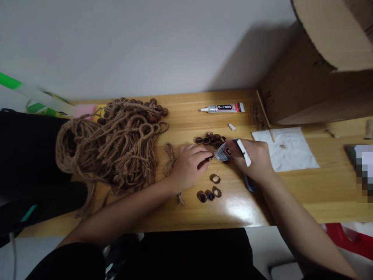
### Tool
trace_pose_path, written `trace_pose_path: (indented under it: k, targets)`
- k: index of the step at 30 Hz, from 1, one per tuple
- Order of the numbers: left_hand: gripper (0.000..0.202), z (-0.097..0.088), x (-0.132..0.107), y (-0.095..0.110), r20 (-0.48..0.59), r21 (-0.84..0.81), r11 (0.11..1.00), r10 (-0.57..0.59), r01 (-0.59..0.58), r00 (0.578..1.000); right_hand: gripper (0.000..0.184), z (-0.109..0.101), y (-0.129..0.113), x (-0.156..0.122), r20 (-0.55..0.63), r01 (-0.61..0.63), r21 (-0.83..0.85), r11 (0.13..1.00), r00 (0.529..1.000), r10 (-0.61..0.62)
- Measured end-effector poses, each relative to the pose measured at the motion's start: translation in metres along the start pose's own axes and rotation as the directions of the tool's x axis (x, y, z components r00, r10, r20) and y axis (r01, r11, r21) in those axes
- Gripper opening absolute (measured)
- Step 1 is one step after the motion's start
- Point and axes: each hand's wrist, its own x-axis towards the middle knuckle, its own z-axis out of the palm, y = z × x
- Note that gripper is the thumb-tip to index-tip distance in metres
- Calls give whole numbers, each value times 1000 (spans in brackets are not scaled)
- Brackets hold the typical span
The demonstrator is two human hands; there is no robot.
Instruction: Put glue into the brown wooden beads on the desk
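across the wooden worktop, the left hand narrowly pinches a small dark piece while the right hand grips a silver tube pointing at it.

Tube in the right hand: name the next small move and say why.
Perhaps a light squeeze of the tube by the right hand: its narrow end points at the small dark piece pinched in the left hand, and a loose white cap lies nearby, suggesting the tube is open.
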Motion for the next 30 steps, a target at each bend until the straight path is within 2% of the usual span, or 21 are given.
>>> trace_pose_path:
  k: [21,30]
  targets:
    - [14,1,0,-1,-65,-3,999,49,-50,997,34,1,1,-1,-13,-34,-6,999,999,34]
    - [15,1,0,-1,-49,-7,999,38,-39,998,35,4,2,-1,6,-55,-16,998,998,56]
